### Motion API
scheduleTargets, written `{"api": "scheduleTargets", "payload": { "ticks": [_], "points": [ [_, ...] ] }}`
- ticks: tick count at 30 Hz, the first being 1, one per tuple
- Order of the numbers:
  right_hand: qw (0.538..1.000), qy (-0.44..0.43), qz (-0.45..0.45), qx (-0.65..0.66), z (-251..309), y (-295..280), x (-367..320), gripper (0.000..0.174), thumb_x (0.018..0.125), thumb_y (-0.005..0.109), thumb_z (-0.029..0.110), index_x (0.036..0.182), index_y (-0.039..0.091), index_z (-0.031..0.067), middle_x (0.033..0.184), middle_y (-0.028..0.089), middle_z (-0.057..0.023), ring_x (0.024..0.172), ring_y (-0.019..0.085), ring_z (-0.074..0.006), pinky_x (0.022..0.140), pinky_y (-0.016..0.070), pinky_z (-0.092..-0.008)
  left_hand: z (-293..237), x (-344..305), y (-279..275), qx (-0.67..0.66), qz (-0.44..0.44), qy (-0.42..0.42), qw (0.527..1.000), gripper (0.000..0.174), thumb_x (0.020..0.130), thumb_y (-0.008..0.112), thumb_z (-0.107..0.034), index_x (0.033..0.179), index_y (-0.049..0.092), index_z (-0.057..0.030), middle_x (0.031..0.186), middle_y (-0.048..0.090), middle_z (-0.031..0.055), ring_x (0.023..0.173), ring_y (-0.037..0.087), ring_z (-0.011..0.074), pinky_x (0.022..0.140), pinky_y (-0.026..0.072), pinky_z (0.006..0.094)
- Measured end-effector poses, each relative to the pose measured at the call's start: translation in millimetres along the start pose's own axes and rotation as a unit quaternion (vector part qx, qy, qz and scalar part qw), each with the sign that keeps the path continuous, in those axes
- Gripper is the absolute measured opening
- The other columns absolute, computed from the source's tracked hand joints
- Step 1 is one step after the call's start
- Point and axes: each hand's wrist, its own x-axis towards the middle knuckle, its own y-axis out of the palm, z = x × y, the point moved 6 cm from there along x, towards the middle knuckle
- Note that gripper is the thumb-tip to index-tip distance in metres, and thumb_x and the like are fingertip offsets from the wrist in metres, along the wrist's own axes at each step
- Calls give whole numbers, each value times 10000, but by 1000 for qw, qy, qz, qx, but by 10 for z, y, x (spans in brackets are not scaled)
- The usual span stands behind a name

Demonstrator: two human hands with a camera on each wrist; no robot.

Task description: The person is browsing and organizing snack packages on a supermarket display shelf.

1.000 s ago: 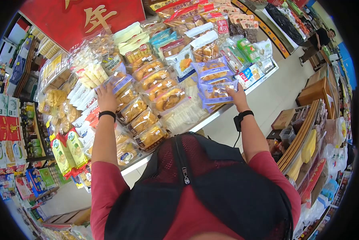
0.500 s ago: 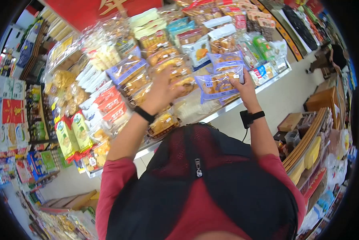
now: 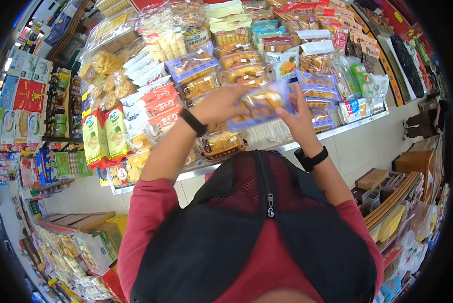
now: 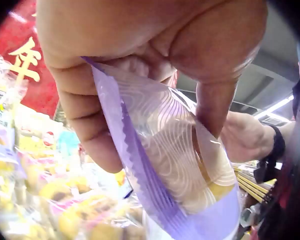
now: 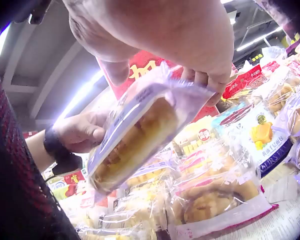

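Gripping a purple-edged clear packet of golden cakes (image 3: 260, 105), left hand (image 3: 221, 103) and right hand (image 3: 298, 118) held it lifted off the counter (image 3: 347, 127), not yet placed.

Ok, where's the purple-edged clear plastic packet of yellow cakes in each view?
Head: the purple-edged clear plastic packet of yellow cakes is upper centre, held between the left hand and the right hand.
Left wrist: centre to lower right, seen close up.
Right wrist: centre left, tilted.
Shared landmark: the display of bagged yellow pastries behind it.
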Motion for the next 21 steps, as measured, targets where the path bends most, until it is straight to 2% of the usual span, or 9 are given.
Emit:
{"api": "scheduleTargets", "payload": {
  "ticks": [2, 4, 7, 11, 13, 16, 17, 19, 21],
  "points": [
    [1000, 9, -15, 3, -111, -117, -3, 829, 825, 708, 248, 1460, 233, 8, 1315, 454, -204, 1159, 484, -256, 1011, 375, -379, 327, -5, -226, -8, -30, -5, 1000, 621, 777, 687, -349, 1292, 506, -54, 1137, 628, 179, 1022, 611, 333, 869, 475, 401],
    [999, 25, -37, 25, -263, -251, -11, 793, 835, 687, 203, 1463, 239, 19, 1315, 461, -184, 1135, 498, -251, 994, 390, -370, 576, -15, -504, 20, -16, -98, 995, 604, 771, 717, -297, 1286, 525, -48, 1156, 623, 198, 1069, 593, 341, 905, 455, 393],
    [994, 67, -66, 61, -546, -421, -115, 764, 830, 676, 170, 1455, 264, 14, 1309, 468, -181, 1128, 503, -247, 980, 402, -355, 1101, -9, -744, 99, -26, -148, 984, 612, 760, 717, -296, 1291, 523, -60, 1142, 626, 203, 1072, 588, 347, 913, 451, 394],
    [987, 120, -84, 70, -777, -542, -282, 736, 827, 667, 147, 1444, 290, 8, 1304, 470, -193, 1124, 503, -233, 954, 421, -344, 1365, 4, -825, 136, 9, -167, 977, 490, 765, 680, -291, 1179, 570, -53, 1054, 652, 197, 991, 619, 351, 838, 474, 424],
    [983, 146, -96, 51, -998, -627, -362, 721, 855, 657, 130, 1454, 272, 21, 1313, 456, -142, 1031, 527, -144, 907, 443, -290, 1600, 63, -732, 155, 13, -140, 978, 447, 767, 669, -272, 1136, 568, -40, 1031, 654, 203, 977, 620, 362, 821, 474, 432],
    [977, 154, -140, 54, -1117, -777, -418, 710, 851, 664, 137, 1444, 295, 13, 1304, 462, -134, 1015, 517, -130, 883, 440, -269, 1740, 120, -655, 116, 48, -160, 979, 478, 769, 670, -260, 1178, 561, -37, 1004, 665, 190, 963, 633, 328, 826, 479, 402],
    [973, 162, -154, 50, -1233, -867, -435, 710, 851, 664, 137, 1444, 295, 13, 1304, 462, -134, 1015, 517, -130, 883, 440, -269, 1685, 127, -666, 120, 56, -167, 977, 499, 769, 670, -253, 1203, 555, -36, 998, 669, 184, 962, 637, 315, 830, 480, 392],
    [968, 184, -169, -37, -1454, -1040, -436, 738, 778, 717, 224, 1391, 382, -14, 1270, 509, -176, 1017, 540, -214, 885, 451, -325, 1593, 151, -699, 98, 72, -204, 971, 551, 770, 666, -239, 1264, 530, -37, 994, 677, 171, 966, 641, 300, 842, 481, 379],
    [960, 196, -185, -71, -1440, -1203, -409, 707, 775, 709, 240, 1358, 418, -35, 1232, 544, -205, 1074, 550, -246, 882, 448, -336, 1754, 197, -696, 134, 69, -196, 969, 611, 767, 664, -242, 1317, 491, -39, 998, 680, 161, 965, 641, 302, 852, 479, 377]
  ]
}}
